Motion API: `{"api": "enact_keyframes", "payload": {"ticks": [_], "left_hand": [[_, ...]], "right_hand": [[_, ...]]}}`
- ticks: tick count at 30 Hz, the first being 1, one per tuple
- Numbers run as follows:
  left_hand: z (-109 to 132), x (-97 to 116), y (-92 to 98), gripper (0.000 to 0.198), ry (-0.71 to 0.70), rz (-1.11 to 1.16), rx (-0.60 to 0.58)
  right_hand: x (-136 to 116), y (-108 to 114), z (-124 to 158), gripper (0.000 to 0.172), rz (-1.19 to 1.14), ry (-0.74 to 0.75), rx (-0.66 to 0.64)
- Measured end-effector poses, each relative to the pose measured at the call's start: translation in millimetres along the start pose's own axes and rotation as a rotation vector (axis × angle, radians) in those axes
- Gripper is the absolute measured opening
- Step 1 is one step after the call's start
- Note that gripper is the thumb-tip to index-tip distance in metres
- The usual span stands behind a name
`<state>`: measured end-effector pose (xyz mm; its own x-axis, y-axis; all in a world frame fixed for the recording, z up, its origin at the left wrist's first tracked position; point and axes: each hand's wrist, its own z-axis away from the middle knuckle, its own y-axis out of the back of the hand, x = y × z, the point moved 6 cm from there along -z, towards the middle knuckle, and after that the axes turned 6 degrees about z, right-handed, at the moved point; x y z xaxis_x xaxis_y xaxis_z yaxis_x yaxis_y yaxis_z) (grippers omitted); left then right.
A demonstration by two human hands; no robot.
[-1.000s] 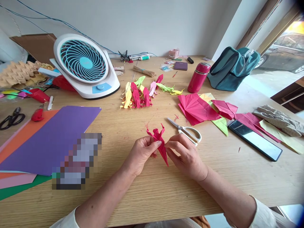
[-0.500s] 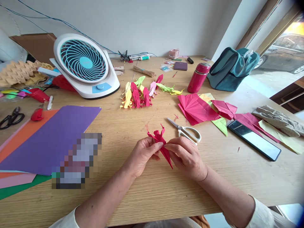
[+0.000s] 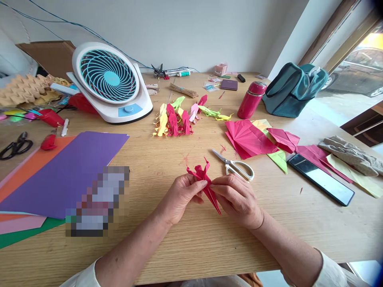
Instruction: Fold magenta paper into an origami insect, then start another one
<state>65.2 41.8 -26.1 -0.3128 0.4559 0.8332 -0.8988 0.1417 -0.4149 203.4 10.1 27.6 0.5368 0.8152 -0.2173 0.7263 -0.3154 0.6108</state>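
Observation:
A red folded-paper figure [image 3: 202, 172] with thin curled tips at its top and a long pointed lower end is held above the table. My left hand [image 3: 184, 195] pinches it between thumb and fingers from the left. On its right edge, my right hand [image 3: 237, 199] grips the paper with thumb and fingertips, which partly hide the folds. White-handled scissors [image 3: 236, 165] lie just beyond my right hand, blades slightly apart. Farther back, several finished paper figures [image 3: 173, 119] in red, yellow, pink and green lie in a cluster.
Purple sheets [image 3: 66, 175] and a blurred-out object [image 3: 98, 201] lie left, below a white fan [image 3: 110, 83]. Red creased paper [image 3: 248, 139], a phone [image 3: 321, 179], a red flask [image 3: 251, 99] and a teal bag [image 3: 295, 89] occupy the right side.
The paper figure's lower end has turned slightly, showing more of its layered folds. Both hands keep their hold on it. The whole view has shifted a little.

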Motion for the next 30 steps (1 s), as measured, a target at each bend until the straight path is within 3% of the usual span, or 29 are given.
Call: {"api": "enact_keyframes", "payload": {"ticks": [8, 19, 30], "left_hand": [[-1.7, -0.5, 1.2, 0.029, -0.016, -0.091, -0.018], [0.8, 0.9, -0.5, 0.025, -0.227, -0.181, 0.058], [2.4, 2.9, -2.8, 0.019, -0.291, -0.192, 0.104]], "right_hand": [[-1.0, -0.7, 0.2, 0.024, 0.006, 0.006, -0.03], [2.9, -5.5, 2.1, 0.028, -0.154, -0.145, -0.016], [18.6, -16.7, 7.1, 0.011, -0.396, -0.522, 0.041]]}}
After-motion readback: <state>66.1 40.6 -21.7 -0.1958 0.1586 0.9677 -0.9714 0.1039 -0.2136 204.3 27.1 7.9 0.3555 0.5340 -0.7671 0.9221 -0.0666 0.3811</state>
